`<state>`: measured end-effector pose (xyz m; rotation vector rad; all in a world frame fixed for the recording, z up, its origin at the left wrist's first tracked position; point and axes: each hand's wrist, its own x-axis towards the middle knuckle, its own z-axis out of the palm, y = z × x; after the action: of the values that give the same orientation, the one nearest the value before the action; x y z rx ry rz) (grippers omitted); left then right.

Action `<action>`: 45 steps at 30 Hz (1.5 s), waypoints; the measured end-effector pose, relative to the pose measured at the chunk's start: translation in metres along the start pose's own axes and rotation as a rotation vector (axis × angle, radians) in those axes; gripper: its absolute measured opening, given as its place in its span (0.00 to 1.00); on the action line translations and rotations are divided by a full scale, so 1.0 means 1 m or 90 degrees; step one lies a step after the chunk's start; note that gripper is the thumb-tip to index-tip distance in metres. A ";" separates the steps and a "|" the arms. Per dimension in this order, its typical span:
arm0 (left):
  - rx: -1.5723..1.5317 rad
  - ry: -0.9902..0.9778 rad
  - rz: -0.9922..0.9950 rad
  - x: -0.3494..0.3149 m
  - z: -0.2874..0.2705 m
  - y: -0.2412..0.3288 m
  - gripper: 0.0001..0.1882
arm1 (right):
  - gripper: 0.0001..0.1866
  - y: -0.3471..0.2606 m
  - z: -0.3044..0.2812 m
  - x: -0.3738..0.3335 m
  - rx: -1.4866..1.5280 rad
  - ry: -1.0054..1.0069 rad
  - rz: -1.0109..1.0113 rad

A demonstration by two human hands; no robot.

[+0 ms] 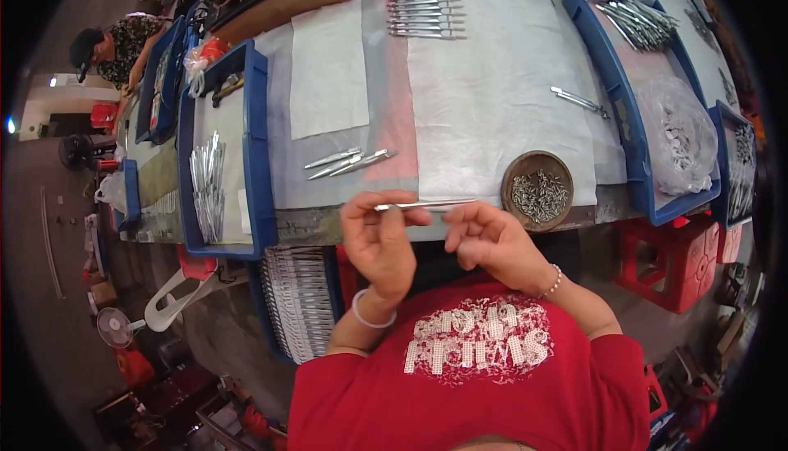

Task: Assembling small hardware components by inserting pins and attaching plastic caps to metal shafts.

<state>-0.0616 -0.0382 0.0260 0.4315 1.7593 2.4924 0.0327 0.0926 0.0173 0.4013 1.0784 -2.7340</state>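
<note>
Over the table's near edge, my left hand point(381, 242) pinches a slim silver pen-shaped metal piece point(427, 204) by its left part, holding it roughly level. My right hand point(497, 246) is at the piece's right end with its fingers curled together. Whether they grip the piece or some small part is hidden. Just right of that hand stands a round brown bowl point(508, 196) full of tiny silver metal parts point(539, 195). Several similar pen-shaped pieces point(349, 163) lie loose on the table, beyond my left hand.
A blue tray point(256, 147) at left holds silver pieces point(208, 188); another blue tray point(621, 114) at right holds more and a clear bag point(677, 135). Far back lies a row of pieces point(425, 4). A red stool point(673, 262) stands at right. Another person point(127, 49) is at far left.
</note>
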 end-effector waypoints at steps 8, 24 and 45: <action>0.104 -0.226 0.051 -0.047 -0.012 -0.017 0.12 | 0.09 -0.002 -0.014 -0.004 0.198 0.110 -0.061; -0.055 -0.433 -0.682 -0.020 -0.004 0.007 0.07 | 0.09 -0.026 -0.013 -0.010 -0.169 0.140 0.043; -0.083 -0.434 -0.669 -0.021 -0.005 -0.010 0.07 | 0.08 -0.033 -0.021 0.002 -0.209 0.101 0.077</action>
<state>-0.0438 -0.0439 0.0108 0.2046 1.0865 1.4510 0.0264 0.1308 0.0229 0.6142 1.4617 -2.3943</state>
